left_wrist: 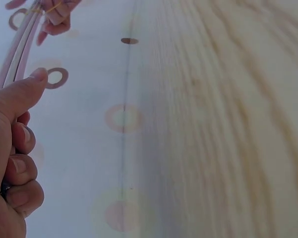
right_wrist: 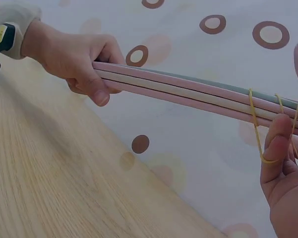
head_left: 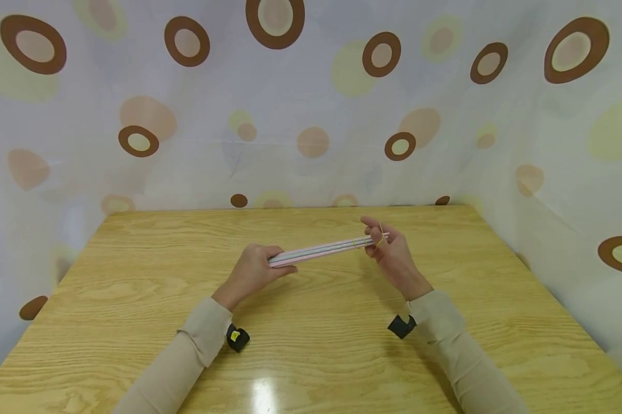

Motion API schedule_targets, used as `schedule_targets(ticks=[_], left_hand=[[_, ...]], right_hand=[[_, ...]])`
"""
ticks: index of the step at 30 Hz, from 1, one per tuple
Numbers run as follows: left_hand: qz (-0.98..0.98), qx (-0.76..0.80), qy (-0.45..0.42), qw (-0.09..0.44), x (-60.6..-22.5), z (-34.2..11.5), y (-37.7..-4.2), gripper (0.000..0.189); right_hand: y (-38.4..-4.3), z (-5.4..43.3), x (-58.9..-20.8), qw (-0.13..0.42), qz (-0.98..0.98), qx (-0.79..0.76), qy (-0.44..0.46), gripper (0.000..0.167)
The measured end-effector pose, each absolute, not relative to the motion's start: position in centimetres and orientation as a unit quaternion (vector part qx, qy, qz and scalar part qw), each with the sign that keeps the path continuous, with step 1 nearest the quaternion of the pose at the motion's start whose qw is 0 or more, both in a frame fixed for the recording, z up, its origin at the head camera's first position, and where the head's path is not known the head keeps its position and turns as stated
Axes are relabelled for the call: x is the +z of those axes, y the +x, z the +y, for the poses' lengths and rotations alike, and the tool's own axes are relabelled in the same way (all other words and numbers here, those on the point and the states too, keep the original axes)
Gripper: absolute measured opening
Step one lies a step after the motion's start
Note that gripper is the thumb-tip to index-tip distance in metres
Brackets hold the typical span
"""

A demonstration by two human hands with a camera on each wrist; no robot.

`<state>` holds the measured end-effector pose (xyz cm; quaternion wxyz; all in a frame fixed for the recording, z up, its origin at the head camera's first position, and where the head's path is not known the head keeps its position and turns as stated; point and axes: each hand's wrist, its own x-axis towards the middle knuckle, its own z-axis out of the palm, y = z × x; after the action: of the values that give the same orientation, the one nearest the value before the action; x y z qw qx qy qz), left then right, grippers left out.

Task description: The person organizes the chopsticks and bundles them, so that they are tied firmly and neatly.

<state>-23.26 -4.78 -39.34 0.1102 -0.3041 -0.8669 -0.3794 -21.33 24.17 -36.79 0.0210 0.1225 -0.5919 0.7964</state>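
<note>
My left hand (head_left: 248,271) grips one end of a bundle of long thin sticks (head_left: 316,251), pink, white and grey-green, lying side by side. The bundle is held above the table and slants up toward the right. At its far end, a thin yellow rubber band (right_wrist: 253,108) passes around the sticks. My right hand (head_left: 395,261) is at that end, its fingers (right_wrist: 277,144) bent and hooked in a stretched loop of the band. In the left wrist view, the left thumb (left_wrist: 27,91) lies along the sticks; the gripped end is hidden in the palm.
Below both hands spreads a wood-grain table (head_left: 311,328). A pale curtain (head_left: 311,86) with brown, peach and yellow circles stands behind it and along its sides. Dark straps (head_left: 238,338) sit at the wrists, beside the beige sleeves.
</note>
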Motion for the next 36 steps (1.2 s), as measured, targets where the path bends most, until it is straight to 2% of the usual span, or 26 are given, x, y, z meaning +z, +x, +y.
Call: schedule_targets(ticks=[3, 8, 15, 19, 23, 28, 36], left_hand=[[-0.868, -0.367, -0.313, 0.122, -39.2, -4.9, -23.4, 0.024], [-0.87, -0.357, -0.317, 0.126, -39.1, -5.2, -23.7, 0.023], [-0.877, -0.352, -0.308, 0.114, -39.2, -5.4, -23.7, 0.024], [-0.88, -0.347, -0.308, 0.103, -39.0, -5.4, -23.6, 0.025], [-0.885, -0.343, -0.301, 0.096, -38.9, -5.5, -23.6, 0.024], [-0.888, -0.333, -0.301, 0.094, -38.7, -5.5, -23.6, 0.023], [-0.89, -0.334, -0.3, 0.086, -38.5, -5.5, -23.5, 0.022]], right_hand=[[-21.5, 24.5, -36.9, 0.009, -0.635, 0.759, 0.143, 0.038], [-22.0, 25.6, -37.2, -0.031, -0.655, 0.734, 0.179, 0.017], [-22.4, 26.9, -37.5, -0.082, -0.65, 0.72, 0.228, 0.017], [-22.3, 26.8, -37.1, -0.071, -0.689, 0.689, 0.214, 0.007], [-22.1, 26.4, -36.6, -0.053, -0.737, 0.647, 0.189, 0.016], [-21.9, 26.4, -36.4, -0.044, -0.764, 0.621, 0.169, 0.007], [-21.9, 26.7, -36.4, -0.027, -0.789, 0.587, 0.179, 0.013]])
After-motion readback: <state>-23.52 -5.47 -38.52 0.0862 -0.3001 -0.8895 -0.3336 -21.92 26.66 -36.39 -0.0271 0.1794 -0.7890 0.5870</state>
